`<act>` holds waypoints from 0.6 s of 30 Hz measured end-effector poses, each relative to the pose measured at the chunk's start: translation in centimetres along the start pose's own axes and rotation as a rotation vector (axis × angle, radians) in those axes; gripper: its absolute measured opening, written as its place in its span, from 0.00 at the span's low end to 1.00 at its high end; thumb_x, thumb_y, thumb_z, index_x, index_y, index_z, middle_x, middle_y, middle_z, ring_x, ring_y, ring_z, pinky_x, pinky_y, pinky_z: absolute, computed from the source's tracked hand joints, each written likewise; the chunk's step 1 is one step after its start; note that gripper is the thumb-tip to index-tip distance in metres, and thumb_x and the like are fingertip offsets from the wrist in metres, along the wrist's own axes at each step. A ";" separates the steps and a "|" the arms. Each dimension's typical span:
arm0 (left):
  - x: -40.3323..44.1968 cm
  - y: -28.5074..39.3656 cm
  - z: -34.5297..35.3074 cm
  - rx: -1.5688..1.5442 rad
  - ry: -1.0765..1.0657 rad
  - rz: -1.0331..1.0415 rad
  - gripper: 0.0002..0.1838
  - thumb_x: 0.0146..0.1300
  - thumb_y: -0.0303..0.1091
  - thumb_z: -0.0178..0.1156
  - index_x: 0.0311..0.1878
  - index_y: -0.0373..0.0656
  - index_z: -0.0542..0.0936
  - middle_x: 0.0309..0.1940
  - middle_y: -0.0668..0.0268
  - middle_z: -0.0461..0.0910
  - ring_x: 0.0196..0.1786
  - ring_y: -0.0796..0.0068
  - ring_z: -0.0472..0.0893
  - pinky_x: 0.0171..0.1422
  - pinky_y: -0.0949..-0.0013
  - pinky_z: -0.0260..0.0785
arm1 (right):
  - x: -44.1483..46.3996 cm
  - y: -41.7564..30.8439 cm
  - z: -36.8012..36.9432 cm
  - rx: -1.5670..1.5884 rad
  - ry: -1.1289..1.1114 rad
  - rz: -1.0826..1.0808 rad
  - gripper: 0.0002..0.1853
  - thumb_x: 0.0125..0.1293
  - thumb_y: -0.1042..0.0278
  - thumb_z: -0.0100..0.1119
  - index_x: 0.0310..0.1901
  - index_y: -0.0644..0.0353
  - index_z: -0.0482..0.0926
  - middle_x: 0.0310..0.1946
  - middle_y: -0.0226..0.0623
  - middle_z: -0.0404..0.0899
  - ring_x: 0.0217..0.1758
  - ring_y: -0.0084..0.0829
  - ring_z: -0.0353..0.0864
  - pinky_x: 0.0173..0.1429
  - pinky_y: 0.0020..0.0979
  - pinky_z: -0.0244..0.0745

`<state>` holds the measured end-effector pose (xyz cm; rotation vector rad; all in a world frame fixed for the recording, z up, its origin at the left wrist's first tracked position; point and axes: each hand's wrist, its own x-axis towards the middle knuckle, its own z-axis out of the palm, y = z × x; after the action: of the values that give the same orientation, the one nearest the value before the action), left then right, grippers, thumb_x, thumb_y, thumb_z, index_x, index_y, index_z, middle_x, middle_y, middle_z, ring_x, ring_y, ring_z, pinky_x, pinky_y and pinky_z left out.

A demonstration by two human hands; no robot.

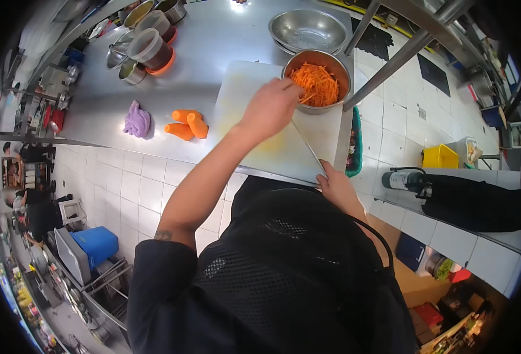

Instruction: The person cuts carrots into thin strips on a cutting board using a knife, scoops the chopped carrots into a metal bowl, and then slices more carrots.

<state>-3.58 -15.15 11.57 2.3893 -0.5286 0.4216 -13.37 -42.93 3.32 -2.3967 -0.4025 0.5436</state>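
The cutting board (246,76) lies on the steel table (198,44), and the metal bowl (346,88) stands at its far right corner, filled with shredded carrot (316,85). The left hand (269,109) is above the far right part of the board, its fingers bent and drawn together at the bowl's near-left side, right by the shreds; whether they pinch anything cannot be told. The right hand (340,189) is at the board's near right edge, closed around the near end of the knife (307,143). The knife, seen as a thin strip, slants over the right part of the board, its far end reaching close to the left hand, so that it lies between the two hands. The bowl is beyond the right hand and just beside the left. Off the board's left edge lie three peeled carrots (179,131), grouped together, with a crumpled purple cloth (136,121) farther left. Past the board's far right corner, behind the bowl, is a wide metal basin (305,35). A green basket (358,144) sits right of the board, beyond the table's edge.
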 end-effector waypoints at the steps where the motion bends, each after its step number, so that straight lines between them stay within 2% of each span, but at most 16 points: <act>1: 0.6 -0.8 -0.6 0.151 -0.004 -0.004 0.10 0.67 0.28 0.64 0.50 0.42 0.85 0.47 0.58 0.84 0.52 0.51 0.82 0.57 0.53 0.76 | 0.0 0.5 0.1 0.010 0.040 -0.037 0.23 0.72 0.67 0.61 0.67 0.60 0.74 0.37 0.66 0.84 0.45 0.70 0.83 0.52 0.61 0.77; 2: 0.9 -1.5 -1.3 0.304 -0.008 -0.003 0.10 0.67 0.29 0.64 0.50 0.42 0.86 0.47 0.58 0.84 0.53 0.51 0.82 0.57 0.54 0.77 | 0.2 0.9 -0.1 0.022 0.086 -0.074 0.22 0.72 0.66 0.62 0.65 0.61 0.76 0.38 0.66 0.84 0.46 0.69 0.83 0.52 0.61 0.77; 4: -1.2 -4.1 -4.5 0.432 -0.071 -0.151 0.12 0.66 0.29 0.65 0.52 0.44 0.87 0.49 0.59 0.84 0.54 0.51 0.82 0.57 0.53 0.78 | 0.5 1.6 -0.2 0.039 0.110 -0.079 0.21 0.72 0.65 0.61 0.63 0.62 0.77 0.39 0.66 0.84 0.46 0.69 0.83 0.52 0.61 0.77; 6: -4.4 -5.6 -7.8 0.593 -0.252 -0.383 0.10 0.66 0.29 0.62 0.49 0.44 0.87 0.47 0.56 0.83 0.54 0.49 0.83 0.58 0.50 0.80 | 0.0 1.8 0.3 0.079 0.134 -0.060 0.19 0.73 0.65 0.61 0.62 0.62 0.78 0.40 0.66 0.84 0.47 0.69 0.83 0.52 0.60 0.77; 8: -7.8 -6.8 -9.0 0.838 -0.515 -0.556 0.13 0.63 0.27 0.64 0.50 0.45 0.86 0.50 0.53 0.82 0.56 0.45 0.83 0.56 0.50 0.81 | 0.1 1.4 -0.5 0.091 0.047 0.017 0.19 0.73 0.64 0.60 0.61 0.63 0.78 0.41 0.65 0.84 0.48 0.67 0.83 0.52 0.60 0.77; 12: -12.3 -7.8 -8.4 0.836 -0.396 -0.499 0.16 0.60 0.25 0.66 0.53 0.42 0.84 0.53 0.51 0.80 0.54 0.42 0.84 0.54 0.50 0.81 | 0.3 1.6 -0.4 0.104 0.040 -0.010 0.18 0.74 0.65 0.59 0.61 0.62 0.77 0.41 0.64 0.84 0.47 0.67 0.83 0.53 0.60 0.77; 14: -13.3 -8.6 -7.6 0.684 -0.432 -0.688 0.18 0.60 0.23 0.65 0.55 0.40 0.82 0.57 0.50 0.79 0.51 0.40 0.85 0.53 0.49 0.82 | 0.3 1.3 -0.8 0.089 0.043 0.001 0.18 0.73 0.66 0.60 0.60 0.66 0.78 0.41 0.66 0.83 0.48 0.68 0.82 0.52 0.55 0.77; 15: -13.8 -8.7 -7.3 0.671 -0.406 -0.703 0.16 0.61 0.22 0.65 0.53 0.38 0.83 0.54 0.47 0.80 0.48 0.41 0.86 0.53 0.49 0.81 | 0.3 1.5 -0.7 0.082 0.040 -0.004 0.18 0.73 0.66 0.60 0.59 0.66 0.78 0.40 0.66 0.83 0.47 0.67 0.82 0.51 0.55 0.77; 18: -14.2 -7.5 -9.1 0.627 -0.343 -0.660 0.14 0.61 0.21 0.66 0.52 0.35 0.85 0.53 0.47 0.82 0.49 0.43 0.86 0.54 0.50 0.81 | 0.2 1.5 -0.8 0.107 0.033 0.005 0.18 0.73 0.67 0.60 0.59 0.66 0.77 0.39 0.65 0.83 0.46 0.67 0.83 0.49 0.55 0.76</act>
<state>-13.89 -0.12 8.37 3.0621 0.3273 -0.1534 -12.53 -44.42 2.86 -2.3016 -0.3451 0.5146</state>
